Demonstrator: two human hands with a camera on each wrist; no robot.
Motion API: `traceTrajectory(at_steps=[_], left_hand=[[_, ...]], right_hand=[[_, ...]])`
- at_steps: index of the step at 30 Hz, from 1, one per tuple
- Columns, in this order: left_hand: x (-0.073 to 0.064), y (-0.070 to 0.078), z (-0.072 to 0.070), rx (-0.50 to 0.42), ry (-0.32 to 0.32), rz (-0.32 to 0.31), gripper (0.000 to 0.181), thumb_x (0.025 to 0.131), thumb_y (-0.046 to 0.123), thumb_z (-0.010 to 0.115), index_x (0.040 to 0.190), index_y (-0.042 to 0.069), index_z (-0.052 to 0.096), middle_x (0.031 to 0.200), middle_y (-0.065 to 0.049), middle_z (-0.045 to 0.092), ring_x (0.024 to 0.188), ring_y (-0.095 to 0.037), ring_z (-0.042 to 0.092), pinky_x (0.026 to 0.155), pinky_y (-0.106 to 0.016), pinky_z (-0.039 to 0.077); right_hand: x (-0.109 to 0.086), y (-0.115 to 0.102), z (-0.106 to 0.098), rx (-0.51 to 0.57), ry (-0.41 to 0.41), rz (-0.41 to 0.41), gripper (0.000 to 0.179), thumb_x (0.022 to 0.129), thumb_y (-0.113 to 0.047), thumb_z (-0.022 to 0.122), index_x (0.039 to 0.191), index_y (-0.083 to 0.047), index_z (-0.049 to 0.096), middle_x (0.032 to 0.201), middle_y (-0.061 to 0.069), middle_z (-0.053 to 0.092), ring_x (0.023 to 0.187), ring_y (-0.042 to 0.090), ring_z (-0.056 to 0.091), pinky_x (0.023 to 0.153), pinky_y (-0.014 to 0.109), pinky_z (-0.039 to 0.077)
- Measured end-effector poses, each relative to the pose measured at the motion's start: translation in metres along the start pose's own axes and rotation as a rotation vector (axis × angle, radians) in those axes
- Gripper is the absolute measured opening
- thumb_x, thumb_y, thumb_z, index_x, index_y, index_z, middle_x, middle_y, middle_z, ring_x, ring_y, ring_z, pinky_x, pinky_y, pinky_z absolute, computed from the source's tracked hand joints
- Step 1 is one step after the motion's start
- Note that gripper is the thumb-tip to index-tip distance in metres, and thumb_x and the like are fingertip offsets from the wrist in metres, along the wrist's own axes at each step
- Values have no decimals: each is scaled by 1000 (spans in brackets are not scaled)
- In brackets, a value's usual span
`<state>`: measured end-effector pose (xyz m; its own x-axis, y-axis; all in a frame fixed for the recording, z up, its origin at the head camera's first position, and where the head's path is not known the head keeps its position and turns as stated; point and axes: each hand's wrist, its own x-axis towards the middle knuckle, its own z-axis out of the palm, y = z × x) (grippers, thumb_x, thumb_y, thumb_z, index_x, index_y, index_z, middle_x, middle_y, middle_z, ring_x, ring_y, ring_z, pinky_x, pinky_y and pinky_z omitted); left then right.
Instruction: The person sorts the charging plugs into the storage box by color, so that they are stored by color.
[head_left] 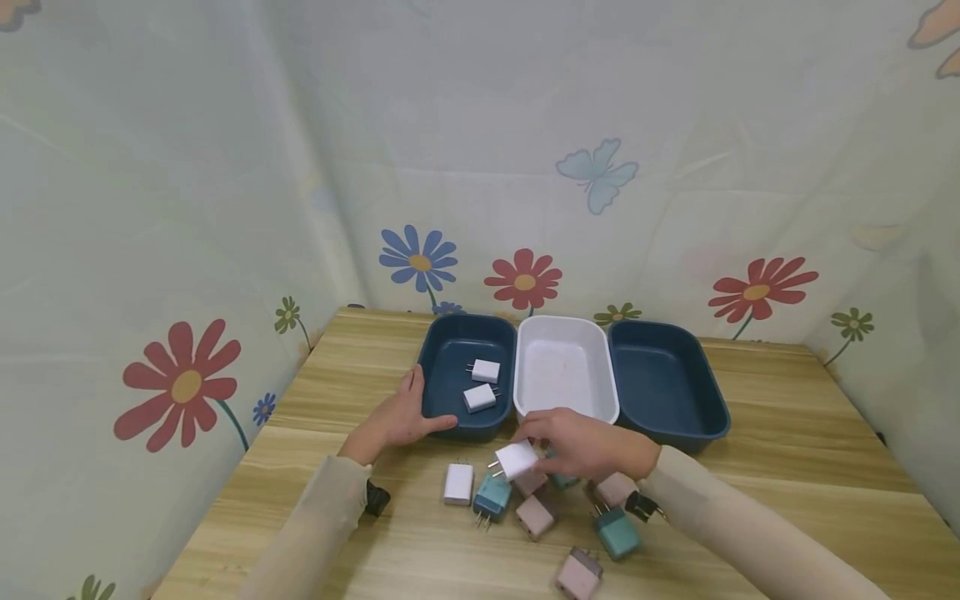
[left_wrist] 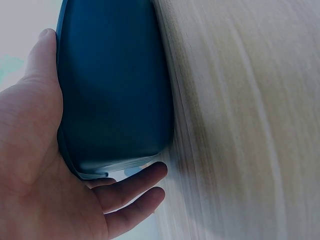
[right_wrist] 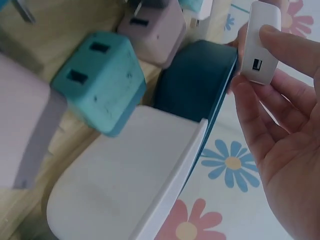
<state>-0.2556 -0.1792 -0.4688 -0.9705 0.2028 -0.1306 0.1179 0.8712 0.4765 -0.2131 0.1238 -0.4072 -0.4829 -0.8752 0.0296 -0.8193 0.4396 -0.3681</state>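
Observation:
My right hand (head_left: 581, 442) pinches a white USB charger plug (head_left: 517, 459) between thumb and fingers, just in front of the bins; its USB port shows in the right wrist view. My left hand (head_left: 397, 414) lies against the near left corner of the left dark blue bin (head_left: 468, 427), thumb along the front rim and fingers along the side. In the left wrist view its fingers (left_wrist: 131, 190) look fairly straight. Two white chargers (head_left: 480, 397) lie in that bin. Below the right hand are pink chargers (head_left: 536, 517) and teal chargers (head_left: 492, 498).
A white bin (head_left: 566, 367) stands between the left bin and another dark blue bin (head_left: 667, 379). One white charger (head_left: 458, 484) lies on the wooden table (head_left: 360, 350) in front of the left bin. A flower-printed curtain (head_left: 480, 150) backs the table.

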Motion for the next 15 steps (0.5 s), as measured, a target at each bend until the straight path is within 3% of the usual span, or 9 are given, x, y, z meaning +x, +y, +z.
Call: traceTrajectory(at_steps=[7, 15], left_hand=[[-1, 1, -2, 0, 0, -1, 121, 75, 65, 65, 149, -1, -3, 154, -23, 5, 132, -41, 33, 104, -50, 32], [-1, 1, -2, 10, -7, -4, 122, 74, 68, 64, 150, -1, -3, 154, -23, 4, 132, -41, 32, 104, -50, 32]], right_hand=[[5, 13, -10, 43, 73, 37, 35, 82, -16, 74, 114, -7, 63, 107, 1, 61, 88, 15, 58, 75, 26, 52], [15, 28, -18, -5, 121, 66, 35, 82, -14, 75, 113, -3, 62, 103, 5, 62, 85, 17, 60, 71, 26, 52]])
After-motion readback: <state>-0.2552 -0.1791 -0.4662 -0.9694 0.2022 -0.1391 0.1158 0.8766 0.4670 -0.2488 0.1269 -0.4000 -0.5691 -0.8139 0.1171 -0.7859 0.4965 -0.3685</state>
